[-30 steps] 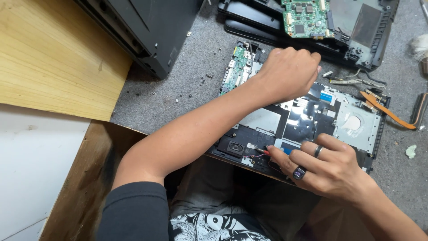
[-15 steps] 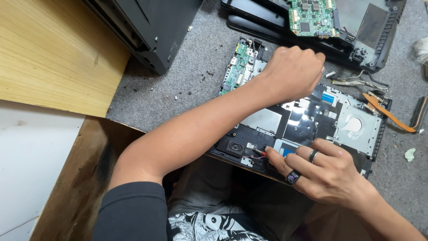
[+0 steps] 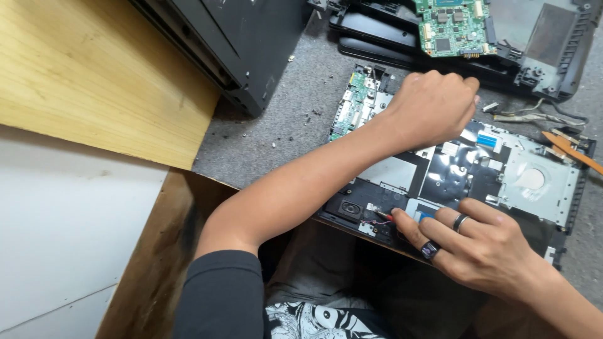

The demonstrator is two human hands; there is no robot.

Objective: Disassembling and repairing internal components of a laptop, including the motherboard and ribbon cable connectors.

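Two hands on opened laptop base (image 3: 502, 169), frame centre-right: left hand (image 3: 433, 107) clenched, contents hidden; right hand (image 3: 483, 245) flat, fingers spread, steadying it.

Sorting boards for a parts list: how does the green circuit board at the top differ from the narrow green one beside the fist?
The top circuit board is wide and blocky, lying in a separate dark shell; the narrow circuit board is a slim strip at the opened laptop base's left edge. The top one lies clear of both hands; the narrow one sits just beside the closed left hand. Both are green, components up.
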